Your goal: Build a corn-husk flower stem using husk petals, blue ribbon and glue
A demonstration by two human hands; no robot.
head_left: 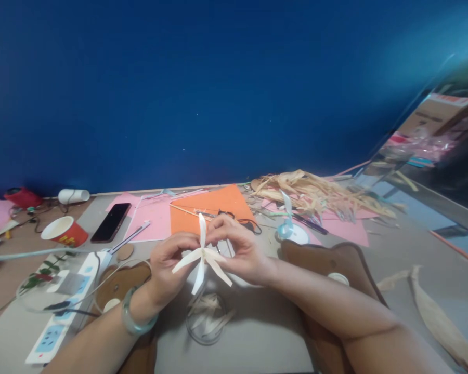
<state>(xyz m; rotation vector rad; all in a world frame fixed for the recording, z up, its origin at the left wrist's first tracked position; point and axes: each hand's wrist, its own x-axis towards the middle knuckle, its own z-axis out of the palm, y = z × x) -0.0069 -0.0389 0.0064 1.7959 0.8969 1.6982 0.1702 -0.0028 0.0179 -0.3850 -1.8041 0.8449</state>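
Note:
Between both hands, above the table, is a pale flower (202, 253) with several narrow petals spread like a star. My left hand (174, 259) pinches it from the left, fingers closed near a petal. From the other side, my right hand (239, 249) has its thumb and fingers closed at the flower's centre and right petals. What lies behind the petals is hidden. Below the hands, a round clear dish (206, 332) holds several loose pale strips (210, 311).
A white power strip (58, 322) with cables, a red paper cup (68, 234) and a phone (111, 222) lie left. Dried husks (308, 189) pile up at the back right. Orange paper (230, 200), a tape roll (292, 232) and brown pads (331, 259) surround the hands.

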